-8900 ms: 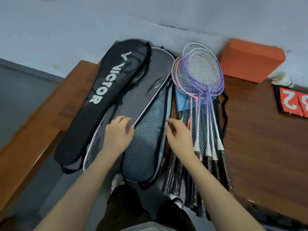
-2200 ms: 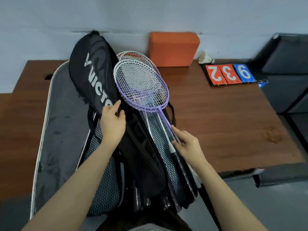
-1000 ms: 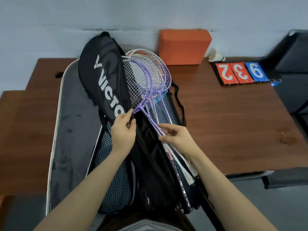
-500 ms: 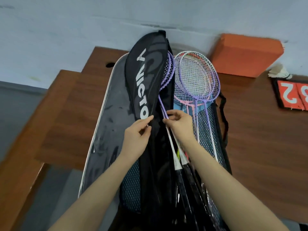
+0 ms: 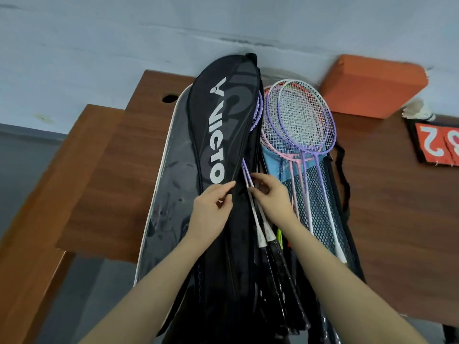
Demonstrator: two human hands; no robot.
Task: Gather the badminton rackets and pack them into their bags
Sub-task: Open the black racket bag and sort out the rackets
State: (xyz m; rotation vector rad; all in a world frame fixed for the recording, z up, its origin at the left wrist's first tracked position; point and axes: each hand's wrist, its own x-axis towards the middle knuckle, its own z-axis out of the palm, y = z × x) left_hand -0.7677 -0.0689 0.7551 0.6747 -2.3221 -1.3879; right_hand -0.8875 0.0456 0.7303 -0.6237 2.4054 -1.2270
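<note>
A black VICTOR racket bag [image 5: 218,125] lies lengthwise over a larger open grey bag [image 5: 171,184] on the wooden table [image 5: 397,207]. My left hand [image 5: 212,209] pinches the black bag's edge near its middle. My right hand [image 5: 270,197] holds the shafts of two purple rackets [image 5: 249,181] whose heads are tucked inside the black bag. To the right, several more rackets [image 5: 300,120], purple, pink and white, rest on a black mesh bag [image 5: 320,199].
An orange block [image 5: 370,85] stands against the wall at the back right. A white shuttlecock [image 5: 417,111] and a red score flip board [image 5: 437,142] lie at the far right. A lower wooden ledge [image 5: 44,194] runs along the left.
The purple racket heads have slid deeper into the black VICTOR bag, and little of them shows now. Both hands stay at the bag's opening.
</note>
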